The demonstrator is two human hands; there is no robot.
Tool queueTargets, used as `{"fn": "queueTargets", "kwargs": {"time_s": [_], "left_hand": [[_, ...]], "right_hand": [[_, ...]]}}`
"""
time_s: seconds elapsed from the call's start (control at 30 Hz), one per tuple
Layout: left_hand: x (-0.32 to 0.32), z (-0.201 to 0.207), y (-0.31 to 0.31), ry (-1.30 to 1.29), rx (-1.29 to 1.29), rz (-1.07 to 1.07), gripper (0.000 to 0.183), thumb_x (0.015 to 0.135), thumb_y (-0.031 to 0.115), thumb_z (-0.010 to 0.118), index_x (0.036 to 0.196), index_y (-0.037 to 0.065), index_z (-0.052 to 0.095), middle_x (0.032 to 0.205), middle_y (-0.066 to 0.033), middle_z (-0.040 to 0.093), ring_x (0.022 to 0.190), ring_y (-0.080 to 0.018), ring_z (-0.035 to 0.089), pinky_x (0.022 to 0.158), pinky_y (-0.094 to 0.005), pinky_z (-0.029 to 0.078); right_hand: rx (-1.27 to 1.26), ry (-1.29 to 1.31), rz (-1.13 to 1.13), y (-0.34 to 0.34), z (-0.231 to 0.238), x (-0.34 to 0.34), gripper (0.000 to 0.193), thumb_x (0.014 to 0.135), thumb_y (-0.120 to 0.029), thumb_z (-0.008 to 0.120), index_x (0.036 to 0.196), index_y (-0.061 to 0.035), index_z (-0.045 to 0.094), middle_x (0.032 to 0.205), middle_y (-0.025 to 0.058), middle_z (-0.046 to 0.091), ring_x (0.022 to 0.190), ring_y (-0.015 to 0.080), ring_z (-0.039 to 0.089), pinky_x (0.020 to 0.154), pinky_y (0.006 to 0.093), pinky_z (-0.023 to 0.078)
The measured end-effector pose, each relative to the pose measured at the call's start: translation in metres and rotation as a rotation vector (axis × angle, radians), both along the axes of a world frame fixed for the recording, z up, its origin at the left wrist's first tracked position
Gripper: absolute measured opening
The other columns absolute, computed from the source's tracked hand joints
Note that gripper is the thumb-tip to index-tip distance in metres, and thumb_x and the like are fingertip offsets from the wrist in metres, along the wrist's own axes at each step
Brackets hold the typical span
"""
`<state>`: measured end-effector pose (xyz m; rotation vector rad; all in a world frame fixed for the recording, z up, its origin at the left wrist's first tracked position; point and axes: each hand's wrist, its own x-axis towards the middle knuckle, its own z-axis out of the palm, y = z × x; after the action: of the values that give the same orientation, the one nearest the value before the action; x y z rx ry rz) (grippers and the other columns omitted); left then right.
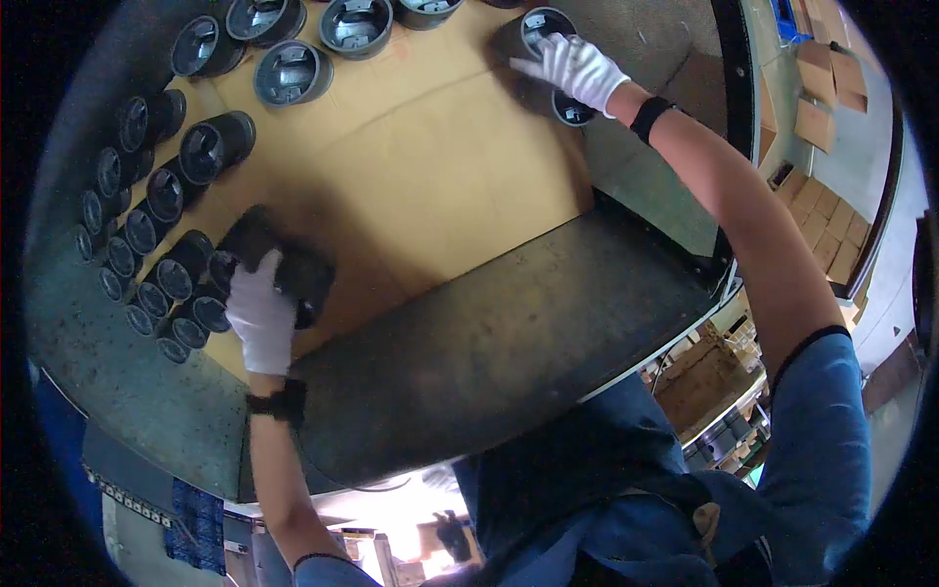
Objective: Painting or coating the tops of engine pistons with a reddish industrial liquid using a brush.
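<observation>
Dark grey engine pistons, hollow cups with bosses inside, stand and lie on a sheet of brown cardboard [440, 166]. My left hand [262, 313], in a white glove, is closed over dark pistons [305, 274] at the near left; its fingertips are partly lost in shadow. At the far right my gloved right hand [577, 70] grips between two pistons, an upper piston [545, 25] and a lower piston [572, 108]. Its thumb side points left, and the glove hides part of both. Blur softens the pistons' edges around both hands.
Several pistons lie on their sides in rows [161, 196] along the left, open ends facing out. More pistons [293, 73] stand along the far edge. A dark metal rim [489, 323] borders the near side. Cardboard boxes [827, 220] are stacked beyond the right edge.
</observation>
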<state>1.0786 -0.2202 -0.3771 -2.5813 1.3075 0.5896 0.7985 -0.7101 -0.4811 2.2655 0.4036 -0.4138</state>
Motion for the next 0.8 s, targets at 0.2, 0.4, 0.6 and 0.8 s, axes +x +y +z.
{"fn": "queueTargets", "kwargs": {"time_s": [0.2, 0.4, 0.6, 0.8], "left_hand": [[-0.063, 0.07, -0.033, 0.266, -0.361, 0.142, 0.04, 0.069, 0.01, 0.082, 0.107, 0.014, 0.071, 0.1, -0.0191, 0.068, 0.09, -0.0395, 0.068, 0.077, -0.0441, 0.056], [-0.101, 0.175, -0.028, 0.396, -0.449, 0.154, 0.041, 0.066, 0.005, 0.077, 0.105, 0.013, 0.071, 0.096, -0.0196, 0.067, 0.082, -0.0417, 0.067, 0.071, -0.0463, 0.055], [-0.126, 0.294, -0.009, 0.305, -0.353, 0.084, 0.044, 0.059, 0.007, 0.078, 0.101, 0.014, 0.072, 0.088, -0.019, 0.066, 0.077, -0.0416, 0.066, 0.069, -0.0464, 0.056], [-0.166, 0.397, -0.002, 0.238, -0.451, -0.103, 0.031, 0.067, 0.004, 0.077, 0.097, 0.008, 0.072, 0.093, -0.0173, 0.07, 0.087, -0.0383, 0.068, 0.078, -0.0421, 0.055]], "right_hand": [[-0.104, -0.146, 0.124, 0.005, -0.009, -0.015, 0.071, 0.096, -0.011, 0.053, 0.159, -0.0349, 0.03, 0.098, 0.0073, 0.059, 0.081, 0.0196, 0.057, 0.061, 0.0289, 0.052], [-0.258, -0.129, 0.103, 0.029, 0.027, -0.024, 0.07, 0.1, -0.015, 0.054, 0.16, -0.0218, 0.019, 0.109, 0.0135, 0.064, 0.094, 0.0304, 0.068, 0.074, 0.0413, 0.062], [0.83, -0.376, -0.48, 0.127, 0.21, -0.049, 0.054, 0.084, -0.015, 0.061, 0.137, -0.0197, 0.056, 0.093, 0.0131, 0.063, 0.079, 0.031, 0.062, 0.057, 0.043, 0.053], [1.227, -0.78, -0.957, 0.265, 0.439, -0.154, 0.049, 0.077, -0.025, 0.067, 0.126, -0.0223, 0.065, 0.095, 0.0138, 0.06, 0.086, 0.0338, 0.061, 0.067, 0.0456, 0.052]]}}
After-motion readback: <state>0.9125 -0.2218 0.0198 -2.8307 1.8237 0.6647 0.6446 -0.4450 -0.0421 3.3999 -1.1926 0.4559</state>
